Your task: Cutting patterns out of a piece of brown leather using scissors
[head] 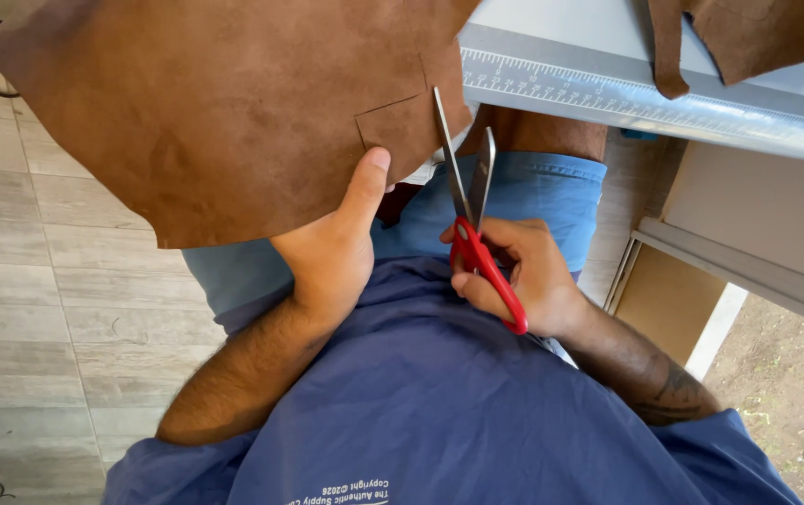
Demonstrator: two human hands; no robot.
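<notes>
Above the lap, left hand [332,248] pinches the brown leather [224,112] while right hand [524,276] grips red scissors [473,224], blades parted, pointing away along the cut.

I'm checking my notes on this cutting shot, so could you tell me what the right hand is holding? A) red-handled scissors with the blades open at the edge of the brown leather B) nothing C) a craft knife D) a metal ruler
A: the right hand grips the red-handled scissors, whose blades stand apart at the edge of the brown leather sheet, which the left hand holds with its thumb on top.
</notes>
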